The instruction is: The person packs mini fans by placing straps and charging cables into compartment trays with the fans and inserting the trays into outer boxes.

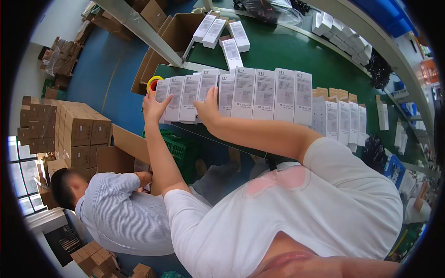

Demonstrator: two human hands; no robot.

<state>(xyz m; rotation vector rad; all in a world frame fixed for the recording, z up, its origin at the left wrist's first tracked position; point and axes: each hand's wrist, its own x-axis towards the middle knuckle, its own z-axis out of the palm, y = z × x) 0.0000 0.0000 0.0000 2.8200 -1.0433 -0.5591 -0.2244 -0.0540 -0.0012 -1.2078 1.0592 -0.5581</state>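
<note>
A row of upright white cartons [264, 95] with grey print runs along the near edge of the green table. At its left end, my left hand [154, 109] wraps around the outermost white carton [162, 92], thumb across the front. My right hand [209, 109] grips farther along the row, its fingers on the front of a white carton [208, 79] and its thumb beside them. Several cartons stand between my two hands. Directly behind my left fingertips is a yellow and red tape roll [150, 82].
Four-sided white cartons with raised brown flaps [343, 95] stand at the right. More white boxes [230, 51] lie farther back on the green table [287, 51]. A green crate [176, 146] is below the table edge. At the left a co-worker [123, 208] bends beside an open brown carton [113, 157].
</note>
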